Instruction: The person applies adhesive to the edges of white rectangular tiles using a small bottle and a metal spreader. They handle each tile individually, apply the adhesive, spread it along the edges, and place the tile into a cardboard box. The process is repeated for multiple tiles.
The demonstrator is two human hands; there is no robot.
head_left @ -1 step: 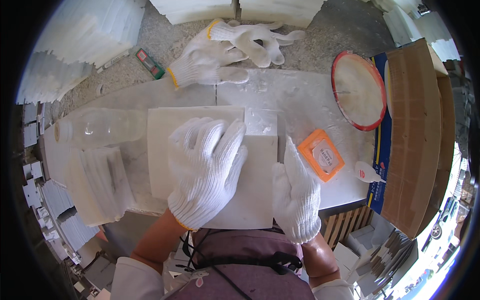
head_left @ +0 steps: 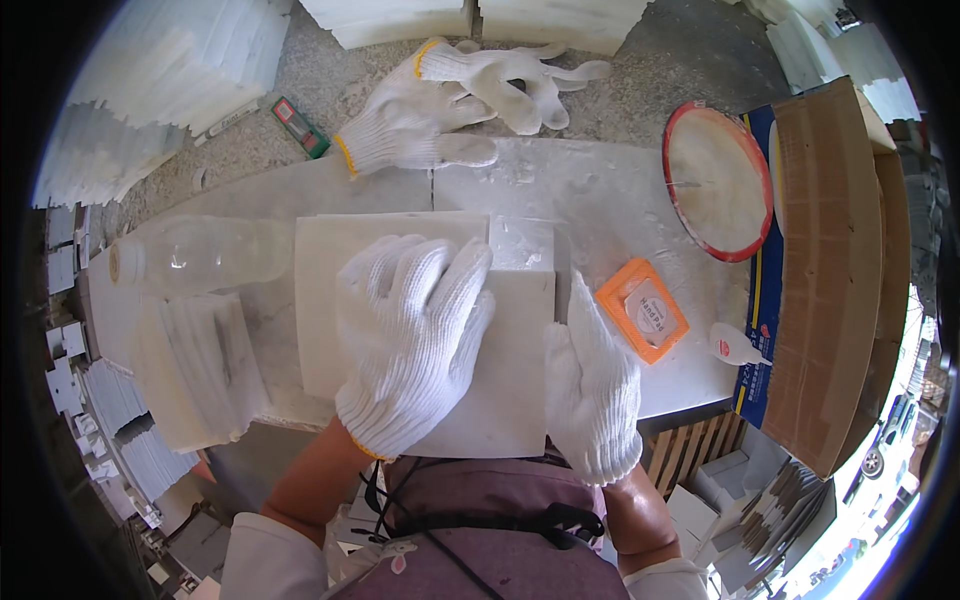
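Observation:
My left hand (head_left: 410, 335), in a white knitted glove with an orange cuff edge, lies over a pale, flat slab (head_left: 510, 400), its fingers stretched forward and slightly bent. Whatever is beneath the palm is hidden. Another pale, squarish piece (head_left: 318, 330) shows under and left of that hand. At the slab's right edge, my right hand (head_left: 597, 395), gloved the same way, stands on its side with straight fingers and the thumb near the edge. Just right of it sits an orange square pad (head_left: 643, 311) with a round white label.
A clear bottle (head_left: 205, 250) lies left, above stacked whitish sheets (head_left: 200, 365). Spare gloves (head_left: 410, 120) and a small green box (head_left: 300, 128) lie at the back. Toward the right are a red-rimmed round lid (head_left: 717, 180), a small white squeeze bottle (head_left: 735, 345) and a cardboard box (head_left: 825, 270).

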